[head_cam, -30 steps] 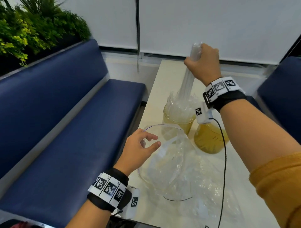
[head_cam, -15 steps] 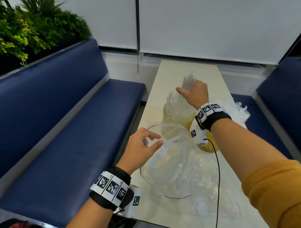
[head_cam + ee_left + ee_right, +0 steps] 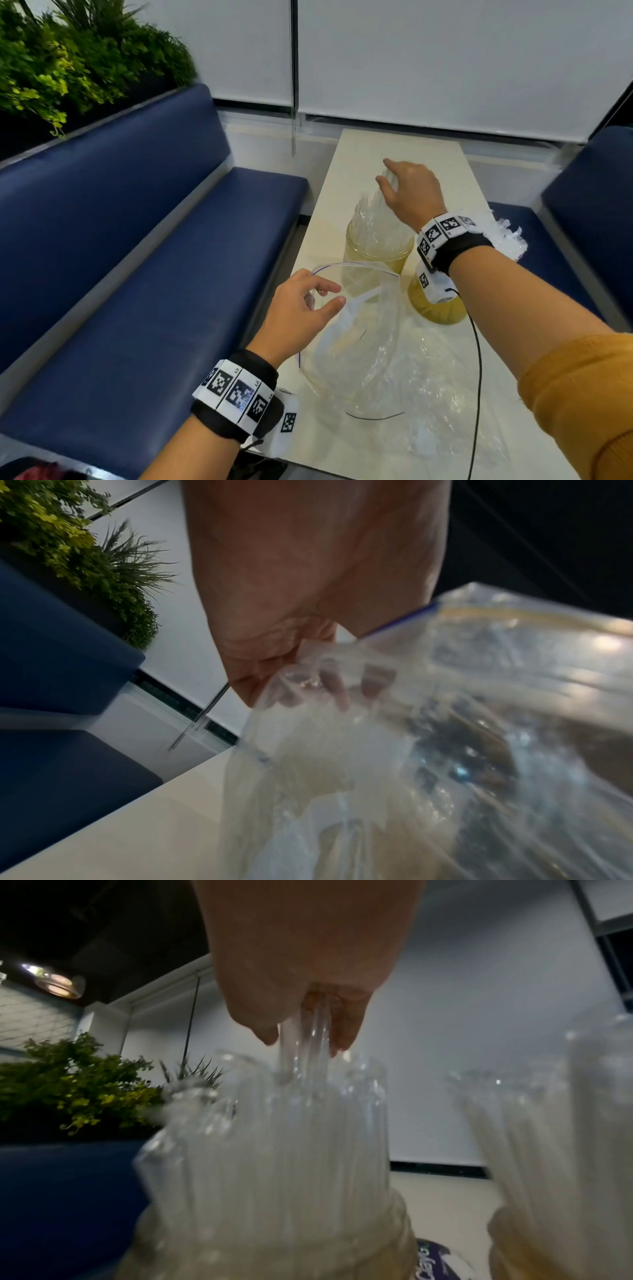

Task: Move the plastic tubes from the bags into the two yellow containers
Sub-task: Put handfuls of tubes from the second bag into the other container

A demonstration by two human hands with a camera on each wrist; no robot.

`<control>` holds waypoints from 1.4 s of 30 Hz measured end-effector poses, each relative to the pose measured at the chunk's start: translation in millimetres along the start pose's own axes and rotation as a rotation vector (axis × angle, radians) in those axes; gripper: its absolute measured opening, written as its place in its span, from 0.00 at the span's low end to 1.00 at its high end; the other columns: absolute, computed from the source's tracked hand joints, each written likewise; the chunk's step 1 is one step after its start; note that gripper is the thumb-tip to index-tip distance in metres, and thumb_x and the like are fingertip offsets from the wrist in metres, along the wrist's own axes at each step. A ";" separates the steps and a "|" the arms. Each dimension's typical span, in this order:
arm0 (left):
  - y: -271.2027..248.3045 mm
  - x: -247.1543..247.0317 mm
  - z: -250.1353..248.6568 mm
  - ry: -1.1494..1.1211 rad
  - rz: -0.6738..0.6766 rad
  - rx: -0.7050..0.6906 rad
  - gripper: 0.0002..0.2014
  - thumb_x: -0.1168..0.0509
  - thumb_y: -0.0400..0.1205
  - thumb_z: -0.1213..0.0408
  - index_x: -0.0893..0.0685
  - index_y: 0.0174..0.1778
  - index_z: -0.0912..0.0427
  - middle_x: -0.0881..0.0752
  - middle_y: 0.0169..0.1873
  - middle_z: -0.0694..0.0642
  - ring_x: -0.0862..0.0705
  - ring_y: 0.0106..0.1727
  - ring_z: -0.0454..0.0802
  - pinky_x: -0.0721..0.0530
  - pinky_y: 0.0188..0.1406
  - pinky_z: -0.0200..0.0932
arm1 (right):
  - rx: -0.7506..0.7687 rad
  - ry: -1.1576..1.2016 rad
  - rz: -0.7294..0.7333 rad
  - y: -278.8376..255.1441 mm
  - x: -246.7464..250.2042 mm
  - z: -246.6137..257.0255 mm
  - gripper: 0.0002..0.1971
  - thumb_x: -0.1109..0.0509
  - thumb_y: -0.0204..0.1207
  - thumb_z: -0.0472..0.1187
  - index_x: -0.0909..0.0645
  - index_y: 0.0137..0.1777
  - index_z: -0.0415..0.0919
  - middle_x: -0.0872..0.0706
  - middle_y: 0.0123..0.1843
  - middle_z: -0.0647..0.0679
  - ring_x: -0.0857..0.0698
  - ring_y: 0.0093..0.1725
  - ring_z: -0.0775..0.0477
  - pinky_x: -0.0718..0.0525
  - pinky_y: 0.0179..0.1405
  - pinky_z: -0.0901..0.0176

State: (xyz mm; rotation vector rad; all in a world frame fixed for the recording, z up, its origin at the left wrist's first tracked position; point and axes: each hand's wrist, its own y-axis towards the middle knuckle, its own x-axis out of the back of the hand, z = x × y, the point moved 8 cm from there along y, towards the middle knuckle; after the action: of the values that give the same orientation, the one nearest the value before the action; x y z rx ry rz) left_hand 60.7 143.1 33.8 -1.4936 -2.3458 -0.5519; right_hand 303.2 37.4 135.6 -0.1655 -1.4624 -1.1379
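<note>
Two yellow containers stand mid-table. The left container (image 3: 376,255) (image 3: 274,1256) is packed with upright clear plastic tubes (image 3: 371,219) (image 3: 274,1137). My right hand (image 3: 385,171) (image 3: 304,1039) is over it, thumb and fingers pinching the tops of a few tubes standing in the bundle. The right container (image 3: 436,308) (image 3: 548,1245) is partly hidden by my wrist; its tubes (image 3: 507,236) (image 3: 548,1123) fan out behind. My left hand (image 3: 329,298) (image 3: 308,691) pinches the rim of a clear zip bag (image 3: 359,342) (image 3: 445,723), holding its mouth open just in front of the containers.
More crumpled clear plastic (image 3: 445,394) lies on the cream table (image 3: 394,147) toward me. A black cable (image 3: 478,359) hangs from my right wrist across it. A blue bench (image 3: 137,274) runs along the left with plants (image 3: 68,61) behind; another blue seat (image 3: 589,192) is on the right.
My right hand has come down from high above the table, lowering its bundle of tubes into the left container. The left hand has stayed on the bag rim.
</note>
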 end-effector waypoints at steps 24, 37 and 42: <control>15.7 -3.2 -26.0 0.056 0.147 -0.157 0.31 0.40 0.76 0.81 0.18 0.71 0.49 0.13 0.64 0.52 0.20 0.43 0.56 0.17 0.48 0.43 | 0.197 0.280 0.757 -104.2 54.0 133.0 0.16 0.32 0.76 0.39 0.14 0.27 0.41 0.11 0.27 0.47 0.12 0.28 0.49 0.13 0.33 0.58; 14.4 7.6 -20.7 0.107 0.036 -0.173 0.16 0.35 0.84 0.77 0.07 0.57 0.55 0.13 0.68 0.48 0.15 0.56 0.44 0.20 0.55 0.21 | 0.208 -0.227 1.173 -225.4 -73.7 101.9 0.36 0.22 0.74 0.47 0.31 0.81 0.49 0.19 0.69 0.45 0.16 0.64 0.40 0.19 0.54 0.53; -2.5 -2.0 -17.2 0.500 0.158 -0.150 0.35 0.22 0.73 0.45 0.25 0.76 0.40 0.26 0.75 0.35 0.21 0.63 0.41 0.22 0.58 0.39 | 0.146 -0.115 1.099 -219.8 -69.4 95.3 0.27 0.30 0.78 0.49 0.27 0.78 0.50 0.20 0.68 0.44 0.17 0.63 0.39 0.16 0.58 0.50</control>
State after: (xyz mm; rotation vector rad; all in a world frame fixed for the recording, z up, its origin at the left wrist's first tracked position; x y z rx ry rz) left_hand 60.1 132.4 47.7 -1.3871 -1.8220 -0.9503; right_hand 108.6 27.1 -20.0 -0.8238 -1.2413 -0.1247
